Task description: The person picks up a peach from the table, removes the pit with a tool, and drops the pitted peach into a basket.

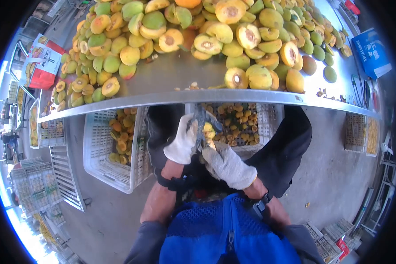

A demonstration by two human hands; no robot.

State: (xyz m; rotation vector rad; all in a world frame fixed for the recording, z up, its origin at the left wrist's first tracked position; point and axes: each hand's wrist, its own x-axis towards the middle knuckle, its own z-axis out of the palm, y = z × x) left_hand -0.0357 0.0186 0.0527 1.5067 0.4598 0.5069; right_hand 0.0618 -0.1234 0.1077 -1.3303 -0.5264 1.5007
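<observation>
Both my hands wear whitish work gloves and meet just below the front edge of a metal table [163, 83]. My left hand [182, 141] is closed on a dark tool [201, 125], whose exact shape is hard to make out. My right hand [226, 165] is closed round a yellow fruit piece [209, 132] that touches the tool. On the table above lies a big heap of green and yellow fruit [154, 20], many of them halved, some with the pit showing.
Below the table, a white crate [112, 174] with fruit halves stands at left and another crate [270, 123] with halves behind my hands. A red-and-white bag [44, 61] and blue box [371, 53] flank the table. More crates [361, 134] stand right.
</observation>
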